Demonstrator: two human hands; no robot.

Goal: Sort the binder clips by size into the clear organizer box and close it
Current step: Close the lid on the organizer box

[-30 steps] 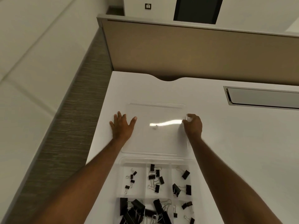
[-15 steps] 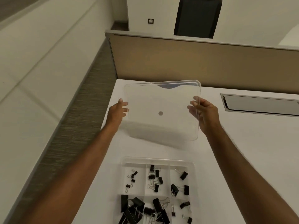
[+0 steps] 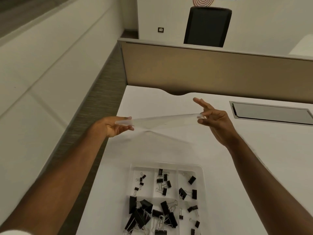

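The clear organizer box [image 3: 166, 165] lies open on the white desk near me, its compartments holding black binder clips [image 3: 164, 182]: small ones in the far row, large ones [image 3: 140, 212] in the near row. The clear lid [image 3: 162, 119] hangs in the air above the desk beyond the box, seen almost edge-on. My left hand [image 3: 115, 127] grips its left edge. My right hand [image 3: 214, 121] pinches its right edge with the other fingers spread.
A tan partition panel [image 3: 211, 72] stands along the desk's far edge. A grey cable hatch [image 3: 271, 113] is set in the desk at right. The desk's left edge drops to the floor. A black chair [image 3: 207, 26] stands behind the partition.
The lid has been lifted off the desk, raised upright, then tipped over toward flat; both hands hold it in the air and have moved apart along its edges.
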